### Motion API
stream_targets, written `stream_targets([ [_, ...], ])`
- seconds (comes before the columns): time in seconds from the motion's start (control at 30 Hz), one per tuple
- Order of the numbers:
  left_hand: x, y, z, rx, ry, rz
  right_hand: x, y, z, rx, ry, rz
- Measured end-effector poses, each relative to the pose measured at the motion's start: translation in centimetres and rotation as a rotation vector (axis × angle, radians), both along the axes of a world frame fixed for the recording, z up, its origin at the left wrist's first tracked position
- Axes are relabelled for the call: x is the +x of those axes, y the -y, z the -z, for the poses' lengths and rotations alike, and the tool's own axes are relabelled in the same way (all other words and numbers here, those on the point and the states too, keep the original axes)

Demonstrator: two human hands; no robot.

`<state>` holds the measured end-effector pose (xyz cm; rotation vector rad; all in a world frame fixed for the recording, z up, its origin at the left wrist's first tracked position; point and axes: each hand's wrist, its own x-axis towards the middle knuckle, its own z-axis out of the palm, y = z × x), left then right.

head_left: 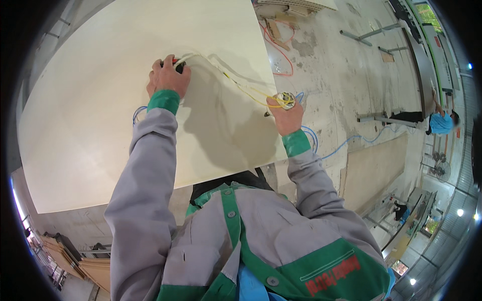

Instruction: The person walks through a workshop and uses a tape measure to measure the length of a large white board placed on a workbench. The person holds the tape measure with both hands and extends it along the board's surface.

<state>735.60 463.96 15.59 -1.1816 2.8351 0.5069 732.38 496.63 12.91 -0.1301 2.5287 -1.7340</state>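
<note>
Left of the left wrist, thin blue tubing shows in a small loop over the tabletop. The left hand lies well in from the tabletop's near and right edges, its fingers curled over a black-and-red piece. That piece is mostly covered; it is probably rigid and light enough for one hand, best held round its body. From there the yellow-and-white cord runs slackly toward the right edge; it looks light and limp, likely to tangle, and should be pinched close to where it needs control. At the right edge, toward the near right corner, the right hand grips a rounded bundle with yellow loops, probably soft and springy, better held round all its turns than by one strand.
</note>
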Motion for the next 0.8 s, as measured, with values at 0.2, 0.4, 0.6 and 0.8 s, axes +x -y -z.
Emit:
stream_targets([
  [0.2, -0.6, 0.5, -0.7, 0.043, 0.026, -0.003, -2.1, 1.4, -0.1, -0.102, 0.031, -0.006],
  [0.4, -1.3, 1.0, -0.4, 0.037, -0.009, -0.036, -4.3, 2.8, -0.3, -0.257, 0.032, -0.003],
  [0.6, -2.1, 1.4, -0.6, 0.033, 0.012, -0.020, -6.8, 4.2, 0.0, -0.161, 0.008, 0.005],
  [0.8, -2.4, 1.9, -0.8, 0.056, 0.006, -0.010, -8.4, 5.4, 0.6, -0.098, 0.037, 0.012],
])
